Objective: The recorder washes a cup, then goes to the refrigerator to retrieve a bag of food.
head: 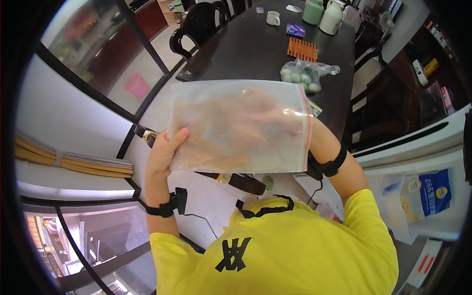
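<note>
A large frosted plastic zip bag (236, 147) with a red seal strip is held up before my chest. My left hand (166, 147) grips its left edge, thumb on the near face and fingers behind. At the seal end on the right, my right forearm (326, 140) meets the bag. Only as a pinkish blur does my right hand (276, 114) show through the plastic; whether it is inside or behind, and how its fingers stand, I cannot tell. Tan, blurred shapes also show through the bag. Black straps with small devices circle both forearms.
On the dark table (239, 48) beyond lie a clear bag of pale green balls (300, 77), a slatted wooden trivet (302, 49), a purple packet (295, 30), a white mug (273, 18) and two jugs. Dark chairs flank it. A glass partition (110, 55) stands left.
</note>
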A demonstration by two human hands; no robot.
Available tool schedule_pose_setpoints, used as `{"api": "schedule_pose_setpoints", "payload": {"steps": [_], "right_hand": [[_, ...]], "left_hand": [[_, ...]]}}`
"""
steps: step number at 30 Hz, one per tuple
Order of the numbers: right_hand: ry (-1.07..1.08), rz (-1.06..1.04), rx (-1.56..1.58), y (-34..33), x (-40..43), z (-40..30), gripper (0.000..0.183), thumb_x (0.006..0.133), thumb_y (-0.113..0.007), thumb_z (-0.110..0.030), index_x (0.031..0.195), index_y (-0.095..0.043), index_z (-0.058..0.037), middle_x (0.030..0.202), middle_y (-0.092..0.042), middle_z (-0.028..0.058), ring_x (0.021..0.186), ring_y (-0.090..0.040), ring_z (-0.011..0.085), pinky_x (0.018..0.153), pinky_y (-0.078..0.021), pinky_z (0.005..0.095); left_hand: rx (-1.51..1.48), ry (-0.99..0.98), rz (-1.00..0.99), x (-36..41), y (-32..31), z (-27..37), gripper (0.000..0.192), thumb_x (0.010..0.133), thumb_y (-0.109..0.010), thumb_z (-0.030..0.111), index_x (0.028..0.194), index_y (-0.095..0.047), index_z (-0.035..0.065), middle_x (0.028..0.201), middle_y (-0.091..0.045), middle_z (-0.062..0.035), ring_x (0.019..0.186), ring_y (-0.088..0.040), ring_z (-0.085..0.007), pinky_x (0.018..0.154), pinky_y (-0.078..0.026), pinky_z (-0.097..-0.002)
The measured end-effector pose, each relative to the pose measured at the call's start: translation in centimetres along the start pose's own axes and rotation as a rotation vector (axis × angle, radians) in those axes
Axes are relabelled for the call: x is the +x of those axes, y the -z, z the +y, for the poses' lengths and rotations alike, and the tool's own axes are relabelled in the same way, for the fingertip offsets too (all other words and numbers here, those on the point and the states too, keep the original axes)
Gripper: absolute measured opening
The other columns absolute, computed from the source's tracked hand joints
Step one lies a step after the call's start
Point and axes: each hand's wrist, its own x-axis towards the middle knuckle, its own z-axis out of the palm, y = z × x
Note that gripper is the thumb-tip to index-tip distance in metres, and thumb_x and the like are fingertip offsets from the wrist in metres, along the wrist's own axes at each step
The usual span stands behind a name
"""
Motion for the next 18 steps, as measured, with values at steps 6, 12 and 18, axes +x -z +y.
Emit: {"api": "schedule_pose_setpoints", "payload": {"steps": [6, 12, 18], "right_hand": [[-0.105, 0.002, -0.096, 3.4, 4.9, 0.3, 0.032, 0.089, -0.066, -0.016, 0.12, -0.061, -0.0088, 0.117, -0.061, 0.0047, 0.107, -0.056, 0.0095, 0.087, -0.0496, 0.0293], [-0.205, -0.224, 0.414, 3.0, 7.2, -1.7, 0.035, 0.086, -0.07, -0.017, 0.119, -0.061, -0.0061, 0.109, -0.065, 0.0061, 0.091, -0.064, 0.0151, 0.077, -0.0562, 0.0307], [-0.169, -0.111, 0.1, 2.6, 9.5, -1.4, 0.033, 0.085, -0.068, -0.007, 0.118, -0.061, -0.0038, 0.105, -0.066, 0.0072, 0.087, -0.066, 0.0158, 0.076, -0.0566, 0.0327]], "left_hand": [[-0.002, 0.044, 0.058, 1.4, 2.6, 0.4, 0.051, 0.089, -0.068, 0.029, 0.126, -0.052, -0.0022, 0.111, -0.065, -0.0085, 0.096, -0.064, -0.0152, 0.083, -0.054, -0.0291], [0.025, 0.083, 0.103, 2.7, 4.2, 2.8, 0.044, 0.088, -0.07, 0.032, 0.117, -0.059, -0.0001, 0.105, -0.066, -0.0069, 0.091, -0.064, -0.0127, 0.08, -0.052, -0.0267], [0.032, 0.076, 0.083, 4.8, 5.6, 3.1, 0.042, 0.089, -0.068, 0.031, 0.117, -0.059, 0.0009, 0.106, -0.065, -0.0061, 0.094, -0.063, -0.0119, 0.081, -0.051, -0.0256]]}}
